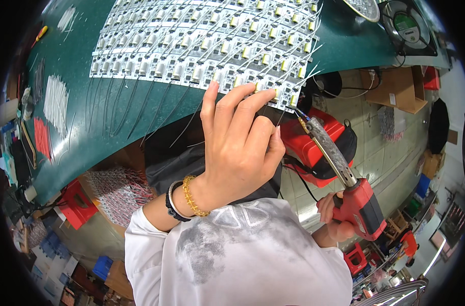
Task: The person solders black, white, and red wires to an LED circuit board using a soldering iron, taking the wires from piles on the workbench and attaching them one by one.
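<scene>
Circuit boards: a sheet of white boards (pixel 204 43) is lying on the green desk (pixel 84 38), its rows carrying small cylindrical parts; thin white wires are running slantwise across it.
Left hand: the left hand (pixel 240 143) is resting three spread fingertips on the boards' near edge, toward the right corner; its thumb and index finger are sitting close together, and I cannot tell whether they are pinching a wire.
Right hand: the right hand (pixel 334 219) is gripping the red-and-black handle of a soldering iron (pixel 340 164).
Iron tip: it is pointing at the boards' near right corner; whether it is touching, I cannot tell.
Dark wires: dark wires (pixel 128 115) are trailing from the boards' near edge.
Loose wires: white wires (pixel 56 104) and red wires (pixel 41 137) are lying in bunches at the desk's left.
Far right: a black fan (pixel 408 28) is standing near the desk's edge.
Wrist: a yellow bracelet (pixel 191 196) is circling the left wrist.
</scene>
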